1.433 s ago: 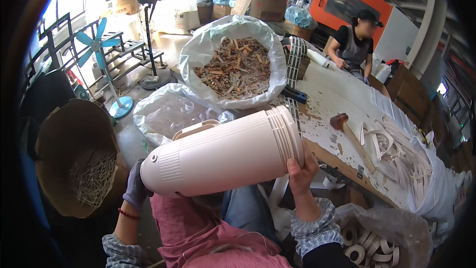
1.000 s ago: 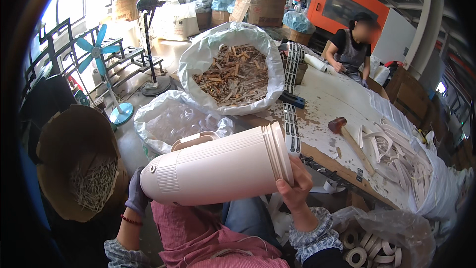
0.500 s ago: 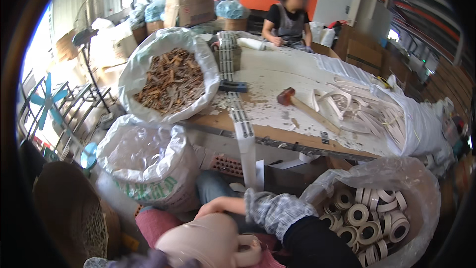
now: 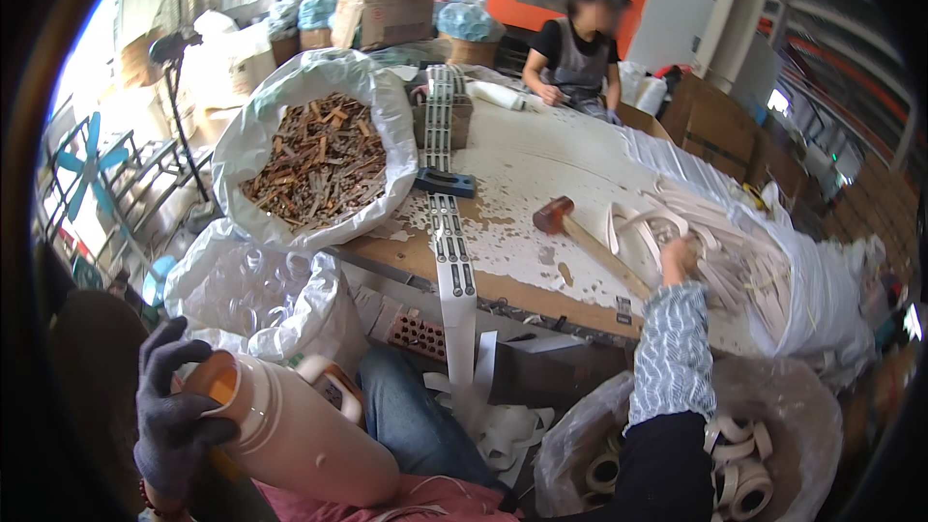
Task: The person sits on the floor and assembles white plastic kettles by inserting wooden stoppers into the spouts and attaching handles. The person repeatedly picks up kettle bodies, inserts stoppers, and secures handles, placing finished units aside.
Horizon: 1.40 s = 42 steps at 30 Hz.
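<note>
Wearing a dark grey glove, my left hand (image 4: 179, 406) is closed on the mouth rim of a pale pink plastic jug (image 4: 309, 435). The jug lies tilted across my lap, its open mouth toward the left and its handle on the far side. My bare right hand (image 4: 680, 256) reaches onto the table, its fingers closed at a pale pink strip (image 4: 667, 215) at the edge of a loose heap of similar strips (image 4: 735, 266). The fingertips are partly hidden. A mallet (image 4: 553, 217) with a reddish head and wooden handle lies left of this hand.
The white table (image 4: 512, 159) bears a strip of metal-slotted pieces (image 4: 450, 242) hanging over its front edge. At left stand a sack of brown scraps (image 4: 319, 159) and one of clear plastic (image 4: 246, 295). A lined box of rings (image 4: 749, 488) is below right. A person (image 4: 580, 53) sits opposite.
My right hand has left the jug and moved out to the strips on the table. The jug has turned, its mouth now showing at left, with my gloved left hand at its rim.
</note>
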Tool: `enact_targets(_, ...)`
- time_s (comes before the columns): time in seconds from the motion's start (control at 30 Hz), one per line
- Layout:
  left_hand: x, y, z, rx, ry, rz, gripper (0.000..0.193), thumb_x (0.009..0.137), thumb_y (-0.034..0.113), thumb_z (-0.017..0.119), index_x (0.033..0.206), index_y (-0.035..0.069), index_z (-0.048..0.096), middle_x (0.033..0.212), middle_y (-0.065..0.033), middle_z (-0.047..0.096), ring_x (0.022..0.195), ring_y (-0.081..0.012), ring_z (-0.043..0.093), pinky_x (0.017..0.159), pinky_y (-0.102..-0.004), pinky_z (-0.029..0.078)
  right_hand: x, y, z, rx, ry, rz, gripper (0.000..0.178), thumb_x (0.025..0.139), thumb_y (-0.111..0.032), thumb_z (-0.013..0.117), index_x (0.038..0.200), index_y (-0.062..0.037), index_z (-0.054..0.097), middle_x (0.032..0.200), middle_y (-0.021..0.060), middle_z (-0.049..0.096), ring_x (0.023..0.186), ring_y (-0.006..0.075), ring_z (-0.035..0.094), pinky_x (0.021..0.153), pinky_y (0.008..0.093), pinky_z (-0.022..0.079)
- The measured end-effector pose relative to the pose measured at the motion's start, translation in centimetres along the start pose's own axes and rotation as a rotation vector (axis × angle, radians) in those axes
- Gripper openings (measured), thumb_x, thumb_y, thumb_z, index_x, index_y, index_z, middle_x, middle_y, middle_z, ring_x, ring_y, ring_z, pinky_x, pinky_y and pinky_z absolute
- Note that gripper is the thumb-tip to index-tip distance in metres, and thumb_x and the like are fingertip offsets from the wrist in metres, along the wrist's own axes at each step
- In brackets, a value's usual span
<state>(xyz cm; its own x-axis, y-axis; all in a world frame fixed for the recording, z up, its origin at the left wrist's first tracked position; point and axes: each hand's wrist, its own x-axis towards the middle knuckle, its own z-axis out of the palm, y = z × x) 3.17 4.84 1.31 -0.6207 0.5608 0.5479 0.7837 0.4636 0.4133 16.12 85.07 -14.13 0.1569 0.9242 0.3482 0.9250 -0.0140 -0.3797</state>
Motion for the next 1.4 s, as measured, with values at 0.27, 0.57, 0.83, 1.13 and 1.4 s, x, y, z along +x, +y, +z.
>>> enact_targets(0.27, -1.6, 4.0, 4.5, 0.228, -0.133, 0.405, 0.022, 0.06, 0.019, 0.079, 0.072, 0.018, 0.061, 0.108, -0.0082, 0.061, 0.096, -0.0322, 0.061, 0.069, -0.0398, 0.051, -2.7, -3.9, -2.5, 1.253, 0.248, -0.294, 0.035, 0.093, -0.018, 0.049, 0.122, 0.0011, 0.052, 0.072, 0.0082, 0.055, 0.055, 0.0195, 0.051, 0.053, 0.0335, 0.043)
enact_targets(0.57, -6.6, 5.7, 6.1, 0.177, -0.14, 0.324, 0.021, 0.066, 0.024, 0.078, 0.076, 0.02, 0.059, 0.114, -0.0023, 0.06, 0.094, -0.0245, 0.059, 0.068, -0.0361, 0.049, -55.6, -5.3, -18.0, 1.778, -1.692, -0.127, 0.033, 0.097, -0.015, 0.046, 0.126, 0.0016, 0.047, 0.056, -0.0044, 0.033, 0.042, 0.0048, 0.03, 0.04, 0.0213, 0.027)
enact_targets(0.83, -8.4, 1.8, 2.6, -0.257, 0.04, 0.052, 0.043, 0.068, 0.041, 0.082, 0.093, 0.011, 0.063, 0.115, -0.0101, 0.059, 0.102, -0.027, 0.058, 0.084, -0.0394, 0.047, -57.5, -4.6, -21.1, 1.484, -1.847, -0.39, 0.033, 0.094, -0.01, 0.042, 0.125, 0.0009, 0.045, 0.069, -0.0003, 0.042, 0.044, 0.0041, 0.031, 0.041, 0.0197, 0.028)
enact_targets(1.13, -12.0, -3.5, 8.2, -1.435, 0.157, -1.006, 0.029, 0.088, 0.016, 0.064, 0.111, -0.003, 0.061, 0.098, -0.0079, 0.065, 0.088, -0.0119, 0.062, 0.083, -0.0247, 0.05, -56.9, -5.7, -19.7, 1.296, -2.191, -0.317, 0.039, 0.089, -0.006, 0.049, 0.127, 0.0009, 0.048, 0.093, 0.0102, 0.06, 0.086, 0.0153, 0.058, 0.083, 0.028, 0.048)
enact_targets(1.4, -11.4, -2.8, 8.7, -1.337, 0.172, -1.046, 0.028, 0.089, 0.021, 0.063, 0.107, 0.0, 0.061, 0.096, -0.0061, 0.064, 0.088, -0.0094, 0.06, 0.079, -0.0227, 0.049, -56.8, -5.5, -19.0, 1.227, -2.161, -0.286, 0.036, 0.09, -0.007, 0.049, 0.125, -0.0003, 0.05, 0.092, 0.0109, 0.061, 0.082, 0.0172, 0.061, 0.077, 0.0295, 0.051)
